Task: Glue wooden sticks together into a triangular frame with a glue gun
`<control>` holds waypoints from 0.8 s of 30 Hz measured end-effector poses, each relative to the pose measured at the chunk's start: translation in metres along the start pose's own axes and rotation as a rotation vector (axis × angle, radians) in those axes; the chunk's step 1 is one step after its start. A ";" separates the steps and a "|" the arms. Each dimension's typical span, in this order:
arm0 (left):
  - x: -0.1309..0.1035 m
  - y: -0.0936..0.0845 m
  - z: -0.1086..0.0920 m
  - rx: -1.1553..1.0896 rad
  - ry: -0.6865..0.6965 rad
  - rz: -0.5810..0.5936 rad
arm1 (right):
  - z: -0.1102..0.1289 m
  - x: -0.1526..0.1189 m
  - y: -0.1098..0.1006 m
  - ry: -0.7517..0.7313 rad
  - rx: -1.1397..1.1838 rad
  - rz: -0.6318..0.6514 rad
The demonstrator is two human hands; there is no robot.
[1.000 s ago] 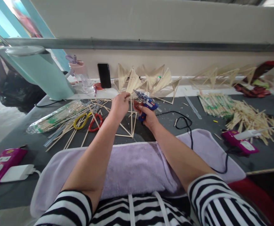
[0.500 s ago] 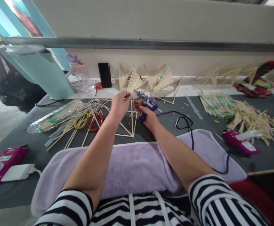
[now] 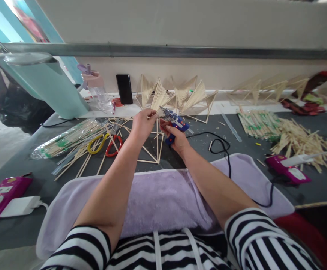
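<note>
My right hand (image 3: 176, 137) is wrapped round the grip of a blue glue gun (image 3: 177, 122), whose nozzle points up and left toward my other hand. My left hand (image 3: 144, 122) is closed in a pinch at the top of a frame of thin wooden sticks (image 3: 149, 162); what lies between its fingertips is too small to make out. The frame stands on the grey table (image 3: 177, 159). Fan-shaped stick models (image 3: 160, 95) stand just behind my hands.
Left are scissors with yellow and red handles (image 3: 113, 146), loose sticks and a bagged bundle (image 3: 68, 138). A black phone (image 3: 124, 89) leans on the wall. Right are a black cord (image 3: 218, 140), stick piles (image 3: 301, 140) and a magenta power block (image 3: 287, 170). A lilac cloth (image 3: 166, 198) lies in front.
</note>
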State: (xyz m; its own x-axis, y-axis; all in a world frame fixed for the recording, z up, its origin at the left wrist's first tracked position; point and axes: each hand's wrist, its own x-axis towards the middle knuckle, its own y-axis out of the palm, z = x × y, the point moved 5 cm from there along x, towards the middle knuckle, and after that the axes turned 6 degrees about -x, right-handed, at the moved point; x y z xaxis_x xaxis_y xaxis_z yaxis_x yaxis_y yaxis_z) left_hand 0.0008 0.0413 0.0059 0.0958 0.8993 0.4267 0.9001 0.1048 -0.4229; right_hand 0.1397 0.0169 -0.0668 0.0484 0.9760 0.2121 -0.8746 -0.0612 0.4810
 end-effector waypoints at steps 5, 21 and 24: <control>0.000 0.000 -0.001 -0.015 -0.002 0.016 | -0.001 0.000 -0.001 0.003 -0.007 -0.013; 0.002 0.002 0.007 -0.145 -0.032 0.012 | -0.001 0.001 0.000 0.006 0.003 0.006; 0.002 0.002 0.008 -0.133 -0.028 0.020 | -0.002 0.001 -0.001 0.008 0.004 0.006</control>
State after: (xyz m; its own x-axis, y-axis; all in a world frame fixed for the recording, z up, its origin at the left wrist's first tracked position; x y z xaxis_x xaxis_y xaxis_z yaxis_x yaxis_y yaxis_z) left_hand -0.0006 0.0463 -0.0003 0.1038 0.9122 0.3963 0.9467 0.0316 -0.3206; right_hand 0.1393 0.0185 -0.0685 0.0394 0.9772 0.2086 -0.8731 -0.0679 0.4828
